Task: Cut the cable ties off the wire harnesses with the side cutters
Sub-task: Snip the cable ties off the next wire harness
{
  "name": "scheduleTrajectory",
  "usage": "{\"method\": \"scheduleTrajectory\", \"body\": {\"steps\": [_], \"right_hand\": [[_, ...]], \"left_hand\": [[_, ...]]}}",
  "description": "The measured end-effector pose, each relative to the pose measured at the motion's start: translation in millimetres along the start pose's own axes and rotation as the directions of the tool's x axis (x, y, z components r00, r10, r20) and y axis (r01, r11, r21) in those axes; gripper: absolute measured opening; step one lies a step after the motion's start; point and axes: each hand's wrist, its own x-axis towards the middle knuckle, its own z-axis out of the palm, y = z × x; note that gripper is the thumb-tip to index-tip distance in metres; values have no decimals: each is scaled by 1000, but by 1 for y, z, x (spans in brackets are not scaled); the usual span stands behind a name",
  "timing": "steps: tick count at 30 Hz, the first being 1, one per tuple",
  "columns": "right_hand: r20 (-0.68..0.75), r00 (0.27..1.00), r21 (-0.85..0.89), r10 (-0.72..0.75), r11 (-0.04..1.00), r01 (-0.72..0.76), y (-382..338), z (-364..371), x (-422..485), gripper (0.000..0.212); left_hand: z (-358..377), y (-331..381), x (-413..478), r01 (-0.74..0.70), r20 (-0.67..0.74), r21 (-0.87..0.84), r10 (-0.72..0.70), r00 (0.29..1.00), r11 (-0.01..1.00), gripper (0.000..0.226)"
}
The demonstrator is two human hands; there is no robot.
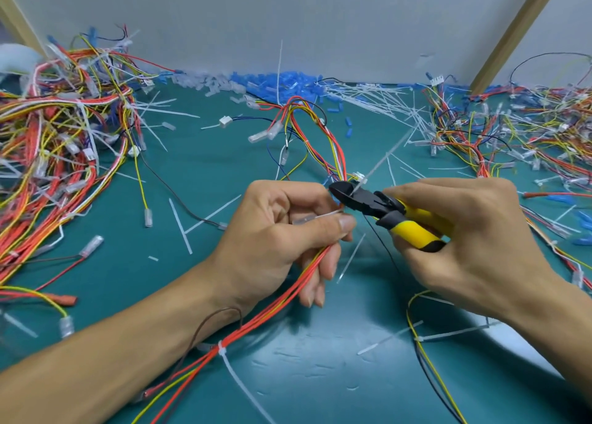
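Left hand (282,231) held its grip closed round the wire harness (288,292) trailing over the surface (320,366), right hand (464,241) gripped the side cutters (384,209), jaws at a white cable tie (374,167) just beside the left grip.

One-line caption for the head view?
Left hand grips a wire harness; right hand holds side cutters at its white cable tie.

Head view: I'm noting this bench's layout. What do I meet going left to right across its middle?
Left harness pile → left hand gripping a harness → side cutters → right hand → right harness pile.
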Motion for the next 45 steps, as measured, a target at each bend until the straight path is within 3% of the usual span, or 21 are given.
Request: {"method": "scheduleTrajectory", "body": {"steps": [8, 33, 37, 40, 45], "right_hand": [[-5, 1000, -22, 14, 1000, -14, -6, 0, 1, 30], [74, 996, 39, 57, 997, -60, -12, 2, -1, 21], [121, 987, 116, 106, 986, -120, -11, 3, -4, 27], [99, 992, 63, 84, 994, -90, -8, 4, -2, 25], [59, 989, 98, 139, 985, -144, -9, 8, -7, 26]], "left_hand": [[-1, 1, 1, 17, -5, 0, -17, 1000, 1000, 26], [-2, 2, 0, 49, 4, 26, -49, 999, 998, 21], [-2, 0, 0, 43, 44, 35, -44, 998, 998, 21], [-6, -4, 3, 49, 28, 27, -50, 998, 998, 20], [-2, -6, 0, 34, -7, 134, -34, 999, 990, 20]]}}
